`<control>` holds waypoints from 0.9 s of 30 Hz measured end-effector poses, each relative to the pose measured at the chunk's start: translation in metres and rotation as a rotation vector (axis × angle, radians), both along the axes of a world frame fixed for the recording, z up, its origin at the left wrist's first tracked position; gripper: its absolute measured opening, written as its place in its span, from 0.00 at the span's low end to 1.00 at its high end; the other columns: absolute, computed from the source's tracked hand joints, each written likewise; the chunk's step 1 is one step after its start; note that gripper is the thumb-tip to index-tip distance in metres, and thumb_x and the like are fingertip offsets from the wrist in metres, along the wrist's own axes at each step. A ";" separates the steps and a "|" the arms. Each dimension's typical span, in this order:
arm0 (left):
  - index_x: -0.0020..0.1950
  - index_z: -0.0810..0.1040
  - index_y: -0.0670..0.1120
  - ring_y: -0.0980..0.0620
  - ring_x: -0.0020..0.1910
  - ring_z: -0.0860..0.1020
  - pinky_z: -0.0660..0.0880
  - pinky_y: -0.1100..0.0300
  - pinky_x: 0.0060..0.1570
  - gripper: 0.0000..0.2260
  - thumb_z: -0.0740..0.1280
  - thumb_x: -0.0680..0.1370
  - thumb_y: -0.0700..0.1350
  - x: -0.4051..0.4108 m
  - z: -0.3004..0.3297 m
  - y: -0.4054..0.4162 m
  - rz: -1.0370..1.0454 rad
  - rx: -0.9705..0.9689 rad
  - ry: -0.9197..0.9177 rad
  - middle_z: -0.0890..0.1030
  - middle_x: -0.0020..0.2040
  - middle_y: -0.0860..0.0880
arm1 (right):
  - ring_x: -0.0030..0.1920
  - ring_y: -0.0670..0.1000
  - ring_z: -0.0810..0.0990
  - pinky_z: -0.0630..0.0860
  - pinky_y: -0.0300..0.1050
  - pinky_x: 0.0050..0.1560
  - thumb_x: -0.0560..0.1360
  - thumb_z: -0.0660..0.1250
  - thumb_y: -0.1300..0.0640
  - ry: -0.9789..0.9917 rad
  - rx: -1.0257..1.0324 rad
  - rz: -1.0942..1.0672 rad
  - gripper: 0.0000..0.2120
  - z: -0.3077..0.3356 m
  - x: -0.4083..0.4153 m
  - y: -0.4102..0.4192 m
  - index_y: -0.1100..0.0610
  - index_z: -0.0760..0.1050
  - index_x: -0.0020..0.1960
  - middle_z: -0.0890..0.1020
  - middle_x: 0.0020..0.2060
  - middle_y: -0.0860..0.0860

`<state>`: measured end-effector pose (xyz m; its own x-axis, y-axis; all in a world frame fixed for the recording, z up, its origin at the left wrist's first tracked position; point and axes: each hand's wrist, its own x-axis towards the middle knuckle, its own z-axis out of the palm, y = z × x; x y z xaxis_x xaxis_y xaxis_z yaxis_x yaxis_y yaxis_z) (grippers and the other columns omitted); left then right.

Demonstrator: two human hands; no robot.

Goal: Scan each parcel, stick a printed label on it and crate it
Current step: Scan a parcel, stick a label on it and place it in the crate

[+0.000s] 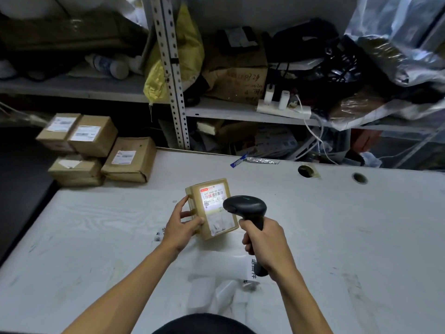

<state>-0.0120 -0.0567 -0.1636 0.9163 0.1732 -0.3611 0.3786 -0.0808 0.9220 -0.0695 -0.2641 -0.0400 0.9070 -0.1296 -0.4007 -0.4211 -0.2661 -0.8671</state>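
Observation:
A small brown cardboard parcel [212, 208] with a white barcode label on its top face is tilted up over the middle of the white table [337, 225]. My left hand [180, 227] grips its left side, thumb on the near edge. My right hand [265, 242] grips the handle of a black barcode scanner [245, 207], whose head points at the label from the right. The scanner's light falls brightly on the label's upper half.
Several labelled brown parcels [94, 150] are stacked at the table's far left corner. Behind the table stands a metal shelf rack [173, 75] with cartons, bags, a power strip and cables. Two round cable holes [305, 171] sit near the table's far edge. Plastic wrappers [216, 297] lie near me.

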 end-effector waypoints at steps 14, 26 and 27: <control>0.77 0.64 0.60 0.43 0.64 0.76 0.82 0.54 0.44 0.31 0.70 0.79 0.40 0.008 -0.003 -0.003 0.011 -0.009 0.056 0.75 0.67 0.45 | 0.28 0.48 0.77 0.75 0.48 0.36 0.74 0.67 0.52 -0.019 -0.055 -0.018 0.13 0.000 -0.005 -0.023 0.63 0.76 0.41 0.81 0.29 0.51; 0.70 0.69 0.47 0.46 0.68 0.64 0.67 0.48 0.68 0.28 0.73 0.74 0.53 -0.014 0.003 -0.026 -0.152 0.754 -0.318 0.65 0.68 0.46 | 0.38 0.54 0.82 0.78 0.47 0.39 0.77 0.60 0.41 0.226 -0.386 -0.139 0.17 -0.101 -0.019 -0.074 0.53 0.75 0.42 0.83 0.37 0.51; 0.68 0.71 0.48 0.48 0.65 0.67 0.68 0.50 0.65 0.28 0.74 0.72 0.58 -0.025 0.003 -0.036 -0.303 0.771 -0.478 0.67 0.64 0.48 | 0.38 0.53 0.81 0.75 0.46 0.37 0.78 0.59 0.41 0.256 -0.407 -0.149 0.17 -0.111 -0.023 -0.079 0.53 0.73 0.40 0.82 0.37 0.51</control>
<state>-0.0366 -0.0930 -0.1609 0.9821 -0.0619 0.1778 -0.1613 -0.7634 0.6255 -0.0923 -0.3431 -0.1508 0.7458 -0.4421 -0.4984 -0.6661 -0.4819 -0.5692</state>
